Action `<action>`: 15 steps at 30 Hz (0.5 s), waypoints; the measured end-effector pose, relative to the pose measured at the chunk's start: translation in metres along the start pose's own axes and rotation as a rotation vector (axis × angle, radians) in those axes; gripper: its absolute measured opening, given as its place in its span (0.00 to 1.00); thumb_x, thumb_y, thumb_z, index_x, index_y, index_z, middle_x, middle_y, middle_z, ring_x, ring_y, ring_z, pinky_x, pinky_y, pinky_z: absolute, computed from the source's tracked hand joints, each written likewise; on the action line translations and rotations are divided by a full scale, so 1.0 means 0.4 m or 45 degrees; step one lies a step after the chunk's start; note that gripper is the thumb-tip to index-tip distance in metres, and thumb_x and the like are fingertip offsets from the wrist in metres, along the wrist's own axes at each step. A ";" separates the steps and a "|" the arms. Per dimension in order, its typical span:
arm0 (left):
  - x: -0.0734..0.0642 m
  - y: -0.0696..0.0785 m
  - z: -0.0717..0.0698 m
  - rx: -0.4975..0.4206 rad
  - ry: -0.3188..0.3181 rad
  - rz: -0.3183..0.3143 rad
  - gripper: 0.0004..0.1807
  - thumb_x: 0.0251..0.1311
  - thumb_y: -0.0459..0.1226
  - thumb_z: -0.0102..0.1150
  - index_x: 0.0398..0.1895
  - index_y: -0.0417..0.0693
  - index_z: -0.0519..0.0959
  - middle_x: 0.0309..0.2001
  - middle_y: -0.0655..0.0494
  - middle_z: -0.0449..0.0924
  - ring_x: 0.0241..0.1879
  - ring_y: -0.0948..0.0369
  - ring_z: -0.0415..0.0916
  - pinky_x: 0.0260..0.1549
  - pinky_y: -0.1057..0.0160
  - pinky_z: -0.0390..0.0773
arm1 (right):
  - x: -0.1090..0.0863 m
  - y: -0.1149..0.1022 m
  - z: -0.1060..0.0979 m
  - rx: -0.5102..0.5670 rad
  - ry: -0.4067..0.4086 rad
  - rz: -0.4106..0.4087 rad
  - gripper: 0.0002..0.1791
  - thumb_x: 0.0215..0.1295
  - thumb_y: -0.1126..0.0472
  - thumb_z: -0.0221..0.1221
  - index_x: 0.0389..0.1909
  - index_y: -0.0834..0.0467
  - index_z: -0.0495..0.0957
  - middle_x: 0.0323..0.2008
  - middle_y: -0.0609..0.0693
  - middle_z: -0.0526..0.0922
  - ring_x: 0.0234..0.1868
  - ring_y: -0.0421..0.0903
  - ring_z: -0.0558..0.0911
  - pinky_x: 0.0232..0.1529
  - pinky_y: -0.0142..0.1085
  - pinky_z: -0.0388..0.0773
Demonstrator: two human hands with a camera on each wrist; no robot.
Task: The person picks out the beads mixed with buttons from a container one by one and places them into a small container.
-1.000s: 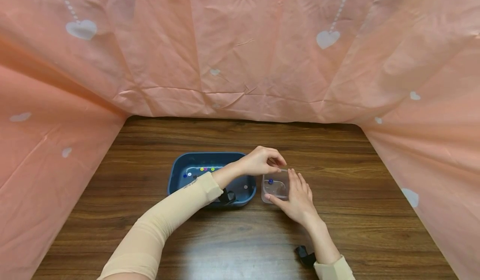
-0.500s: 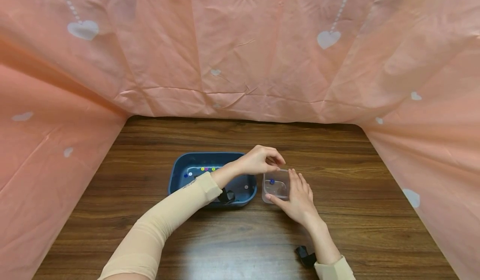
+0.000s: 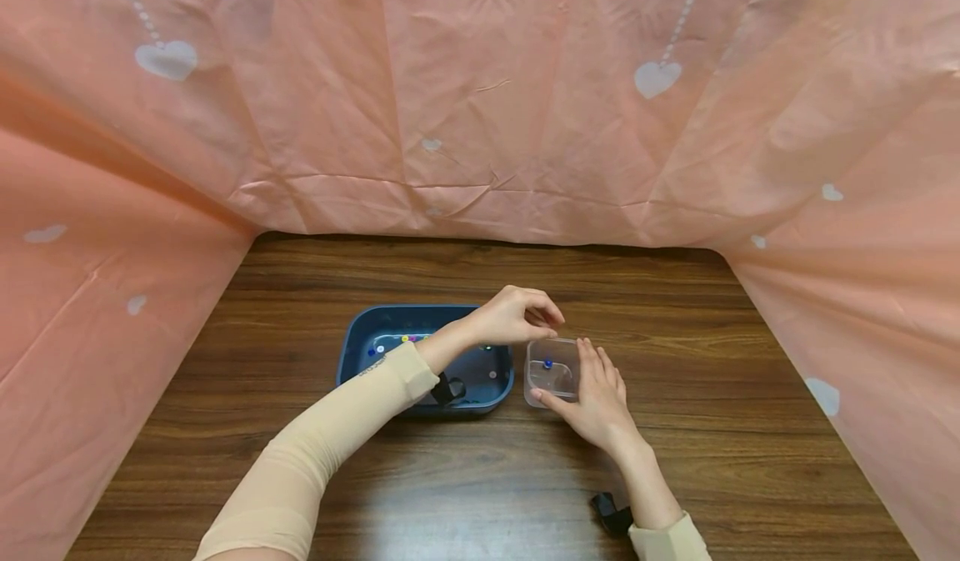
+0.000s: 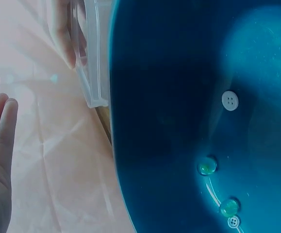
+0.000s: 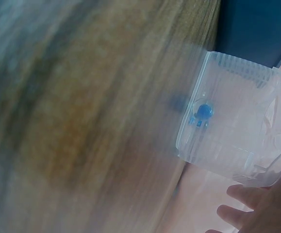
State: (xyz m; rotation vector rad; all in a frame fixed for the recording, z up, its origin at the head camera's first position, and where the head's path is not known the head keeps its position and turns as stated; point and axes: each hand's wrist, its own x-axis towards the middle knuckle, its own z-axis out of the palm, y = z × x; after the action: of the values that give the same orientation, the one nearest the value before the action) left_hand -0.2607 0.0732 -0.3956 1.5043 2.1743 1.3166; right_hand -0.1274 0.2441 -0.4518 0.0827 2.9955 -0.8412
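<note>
My right hand point(image 3: 600, 403) grips a small clear plastic container point(image 3: 561, 374), thumb at its near left corner and fingers along the right side. Inside lies one blue marble point(image 5: 205, 111). Above the container's far left corner hovers my left hand point(image 3: 513, 315), fingers loosely bent; the left wrist view shows nothing between its thumb and fingertips. Left of the container stands a blue basin point(image 3: 347, 353), partly covered by my left forearm. A white button point(image 4: 230, 100), a smaller white button point(image 4: 233, 222) and green glass marbles point(image 4: 207, 166) lie in it.
Both basin and container stand on a brown wooden table point(image 3: 480, 461). A black strap point(image 3: 448, 390) hangs from my left wrist over the basin, another black strap point(image 3: 611, 513) by the right. Pink curtain point(image 3: 480, 86) with white hearts surrounds the table.
My left hand has shifted slightly left and away from the container, its fingers loosening. The blue marble has rolled a little to the right inside. The right hand keeps its hold.
</note>
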 end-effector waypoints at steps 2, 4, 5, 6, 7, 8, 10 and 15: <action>-0.001 -0.002 -0.004 -0.008 -0.002 -0.001 0.10 0.58 0.30 0.67 0.43 0.38 0.83 0.42 0.47 0.83 0.40 0.63 0.84 0.40 0.75 0.80 | 0.000 0.000 0.000 0.001 0.002 -0.002 0.62 0.57 0.31 0.61 0.76 0.66 0.42 0.76 0.64 0.45 0.75 0.64 0.43 0.68 0.68 0.42; -0.002 -0.002 -0.007 -0.016 -0.004 0.000 0.10 0.58 0.30 0.67 0.43 0.38 0.83 0.42 0.46 0.83 0.40 0.63 0.84 0.41 0.74 0.81 | 0.000 0.000 -0.001 -0.001 0.005 -0.004 0.62 0.57 0.31 0.61 0.76 0.66 0.43 0.76 0.64 0.45 0.75 0.64 0.43 0.68 0.68 0.42; -0.003 -0.003 -0.009 -0.019 -0.004 0.001 0.10 0.58 0.30 0.67 0.43 0.38 0.83 0.42 0.46 0.83 0.40 0.63 0.84 0.41 0.74 0.81 | 0.001 0.000 -0.001 -0.001 0.006 -0.004 0.62 0.57 0.31 0.62 0.76 0.66 0.43 0.76 0.64 0.45 0.75 0.64 0.43 0.68 0.68 0.43; -0.004 -0.003 -0.010 -0.022 -0.002 0.002 0.10 0.58 0.30 0.67 0.43 0.38 0.83 0.42 0.45 0.83 0.40 0.62 0.84 0.41 0.74 0.81 | 0.001 0.000 -0.001 -0.004 0.007 -0.005 0.62 0.57 0.31 0.62 0.76 0.66 0.43 0.76 0.64 0.45 0.75 0.64 0.43 0.68 0.68 0.43; -0.005 -0.004 -0.012 -0.026 0.000 0.003 0.10 0.58 0.30 0.67 0.43 0.37 0.83 0.42 0.45 0.83 0.40 0.62 0.84 0.41 0.73 0.81 | 0.001 0.000 -0.001 -0.004 0.007 -0.006 0.62 0.57 0.31 0.62 0.76 0.66 0.43 0.76 0.65 0.45 0.75 0.64 0.43 0.68 0.68 0.43; -0.006 -0.004 -0.013 -0.028 0.001 0.003 0.10 0.58 0.30 0.67 0.43 0.37 0.83 0.42 0.44 0.83 0.40 0.62 0.84 0.41 0.73 0.81 | 0.002 0.000 -0.002 -0.004 0.006 -0.006 0.62 0.57 0.31 0.62 0.76 0.66 0.43 0.76 0.65 0.45 0.75 0.65 0.43 0.68 0.68 0.43; -0.009 -0.005 -0.017 -0.029 0.001 0.004 0.10 0.58 0.30 0.67 0.43 0.37 0.83 0.42 0.43 0.83 0.40 0.61 0.84 0.41 0.73 0.81 | 0.002 0.001 -0.002 -0.004 0.005 -0.006 0.62 0.57 0.31 0.61 0.76 0.66 0.43 0.76 0.65 0.45 0.75 0.65 0.43 0.68 0.68 0.43; -0.020 -0.009 -0.027 -0.011 -0.001 0.000 0.10 0.59 0.31 0.66 0.44 0.37 0.83 0.42 0.43 0.82 0.40 0.62 0.84 0.41 0.73 0.81 | 0.000 -0.001 -0.002 -0.001 -0.001 0.000 0.62 0.57 0.31 0.61 0.76 0.66 0.42 0.76 0.65 0.45 0.75 0.64 0.43 0.68 0.68 0.42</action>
State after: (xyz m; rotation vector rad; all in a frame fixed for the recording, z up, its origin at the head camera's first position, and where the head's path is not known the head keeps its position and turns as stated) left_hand -0.2656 0.0603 -0.3945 1.5017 2.1652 1.3241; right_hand -0.1276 0.2443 -0.4511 0.0816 2.9950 -0.8397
